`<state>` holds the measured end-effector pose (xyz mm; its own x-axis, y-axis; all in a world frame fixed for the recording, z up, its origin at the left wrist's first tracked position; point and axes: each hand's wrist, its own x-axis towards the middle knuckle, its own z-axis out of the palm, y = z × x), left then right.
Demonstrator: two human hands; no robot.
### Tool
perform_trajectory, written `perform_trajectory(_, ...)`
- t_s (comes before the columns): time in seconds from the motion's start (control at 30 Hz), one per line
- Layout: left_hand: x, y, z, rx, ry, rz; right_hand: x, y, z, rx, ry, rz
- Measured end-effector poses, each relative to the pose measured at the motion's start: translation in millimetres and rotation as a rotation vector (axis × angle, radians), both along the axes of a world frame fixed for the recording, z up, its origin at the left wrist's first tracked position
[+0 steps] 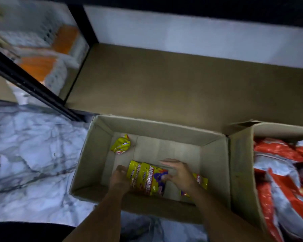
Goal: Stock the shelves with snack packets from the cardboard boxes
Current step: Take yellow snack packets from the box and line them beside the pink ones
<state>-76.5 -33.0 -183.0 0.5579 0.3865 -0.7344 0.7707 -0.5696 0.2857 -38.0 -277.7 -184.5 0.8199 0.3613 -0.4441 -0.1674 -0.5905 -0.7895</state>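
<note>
An open cardboard box [215, 159] stands on the floor in front of a brown bottom shelf [182, 88]. Both my hands are inside it. My left hand [119, 179] grips the left edge of a yellow snack packet [147, 177] lying near the box's front wall. My right hand [178, 173] rests on the packet's right side, thumb at its edge and fingers stretched out flat. Under my right wrist lies a second yellow packet [202, 180], partly hidden. A third, crumpled yellow packet [121, 144] sits in the far left corner of the box.
A second cardboard box [241, 154] to the right is full of red and white snack packets [278, 172]. The shelf's black frame [31, 84] slants at the left, with orange and white packs [40, 67] behind it. The floor [33, 154] is marble patterned.
</note>
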Motion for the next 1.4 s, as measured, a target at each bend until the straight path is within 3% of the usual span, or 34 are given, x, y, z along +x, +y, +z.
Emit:
perform_trajectory(0.17, 5, 20, -72, 0.022, 0.091, -0.034, 0, 34, -49, -0.136, 0.043, 0.184)
perform_trajectory(0.27, 10, 15, -77, 0.029, 0.085, 0.012, -4, 45, -63, -0.211, -0.002, 0.241)
perform_trajectory(0.47, 4, 4, -79, -0.045, 0.038, 0.099, -9, 48, -70, -0.288, 0.015, 0.091)
perform_trajectory(0.67, 4, -8, -71, -0.148, -0.352, 0.141, -8, 22, -65, -0.154, -0.004, -0.163)
perform_trajectory(0.87, 16, -20, -47, -0.254, -0.569, 0.053, -4, -12, -46, 0.061, -0.034, -0.35)
perform_trajectory(1.07, 35, -52, 23, -0.394, -0.673, 0.064, 3, -32, 22, 0.152, -0.052, -0.417)
perform_trajectory(1.4, 43, -84, 264, -0.518, -0.715, -0.051, -11, -82, 281, 0.107, -0.205, -0.482)
